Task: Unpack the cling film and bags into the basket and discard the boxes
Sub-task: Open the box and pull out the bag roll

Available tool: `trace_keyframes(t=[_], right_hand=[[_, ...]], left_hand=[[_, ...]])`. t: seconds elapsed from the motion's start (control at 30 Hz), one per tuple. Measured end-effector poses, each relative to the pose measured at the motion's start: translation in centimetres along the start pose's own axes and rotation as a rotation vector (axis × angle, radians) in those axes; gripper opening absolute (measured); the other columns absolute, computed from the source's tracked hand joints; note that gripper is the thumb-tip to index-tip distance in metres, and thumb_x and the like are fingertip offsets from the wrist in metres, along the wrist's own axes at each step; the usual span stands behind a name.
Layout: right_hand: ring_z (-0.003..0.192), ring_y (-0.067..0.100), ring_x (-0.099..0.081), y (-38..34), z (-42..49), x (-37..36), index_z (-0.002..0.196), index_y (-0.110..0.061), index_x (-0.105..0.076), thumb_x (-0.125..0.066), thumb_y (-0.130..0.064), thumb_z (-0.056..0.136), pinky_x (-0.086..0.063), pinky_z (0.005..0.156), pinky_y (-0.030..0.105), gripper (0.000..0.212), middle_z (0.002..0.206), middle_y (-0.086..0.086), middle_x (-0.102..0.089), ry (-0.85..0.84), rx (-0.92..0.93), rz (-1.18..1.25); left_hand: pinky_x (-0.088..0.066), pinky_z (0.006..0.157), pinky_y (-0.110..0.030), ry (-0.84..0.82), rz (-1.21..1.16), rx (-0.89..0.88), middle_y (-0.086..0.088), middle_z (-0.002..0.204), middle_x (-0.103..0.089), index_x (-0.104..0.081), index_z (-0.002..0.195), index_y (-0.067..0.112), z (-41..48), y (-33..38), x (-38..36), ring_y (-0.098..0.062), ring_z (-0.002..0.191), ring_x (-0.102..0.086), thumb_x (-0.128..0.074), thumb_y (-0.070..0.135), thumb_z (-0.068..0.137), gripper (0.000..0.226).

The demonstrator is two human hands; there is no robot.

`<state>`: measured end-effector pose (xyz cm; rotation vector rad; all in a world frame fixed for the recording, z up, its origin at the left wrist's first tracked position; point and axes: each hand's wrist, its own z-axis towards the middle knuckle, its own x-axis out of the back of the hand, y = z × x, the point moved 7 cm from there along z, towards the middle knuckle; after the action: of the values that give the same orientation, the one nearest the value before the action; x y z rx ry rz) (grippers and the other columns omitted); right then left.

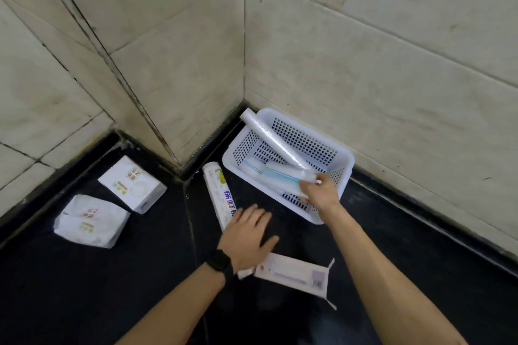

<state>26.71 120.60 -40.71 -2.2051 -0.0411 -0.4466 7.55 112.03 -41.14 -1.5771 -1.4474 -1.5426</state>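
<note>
A white perforated basket point(340, 159) stands on the dark floor in the corner. A long cling film roll point(273, 138) leans across it, one end over the rim. My right hand point(319, 192) is inside the basket, shut on a blue-and-white roll of bags point(283, 178). Another small roll point(252, 166) lies by the basket's left wall. My left hand point(248, 235) hovers with fingers spread over the near end of a long printed cling film box point(217, 190) lying on the floor. An opened flat box point(294, 274) lies under my left wrist.
Two white cartons point(131, 183) point(91, 221) lie on the floor at the left, the nearer one crumpled. Tiled walls point(364, 64) close in the corner behind the basket. Dark floor point(112, 288) stretches toward me.
</note>
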Motion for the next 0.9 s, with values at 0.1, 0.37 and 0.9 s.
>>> trace_keyframes(t=[0.1,0.37,0.9], right_hand=[[0.094,0.025,-0.067,1.0,0.5,-1.6,0.117,-0.008,-0.057,-0.062,-0.006,0.087,-0.06,0.06,0.031,0.03,0.104,0.008,-0.066,-0.059,-0.097,0.018],[0.093,0.028,-0.066,0.3,0.9,-2.1,0.104,-0.006,-0.056,-0.052,-0.02,0.09,-0.054,0.079,0.036,0.02,0.098,0.009,-0.063,-0.014,-0.122,-0.563],[0.109,0.032,-0.063,0.1,-2.8,-1.6,0.129,-0.014,-0.054,-0.056,-0.03,0.094,-0.052,0.09,0.038,0.039,0.124,0.014,-0.065,0.013,0.294,-0.731]], left_hand=[[0.001,0.121,-0.049,-0.061,0.096,0.164,-0.004,0.165,-0.008,-0.017,0.156,0.019,0.8,-5.5,0.2,-0.022,0.151,0.003,-0.031,0.061,0.094,0.076],[0.001,0.12,-0.051,-0.082,0.1,0.199,0.003,0.165,0.006,-0.016,0.156,0.022,0.1,-8.7,-1.4,-0.012,0.148,0.019,-0.02,0.065,0.089,0.08],[0.006,0.118,-0.049,-0.058,0.001,0.282,0.002,0.165,0.005,-0.023,0.154,0.03,-1.7,-9.4,-0.5,-0.02,0.15,0.014,-0.025,0.057,0.085,0.074]])
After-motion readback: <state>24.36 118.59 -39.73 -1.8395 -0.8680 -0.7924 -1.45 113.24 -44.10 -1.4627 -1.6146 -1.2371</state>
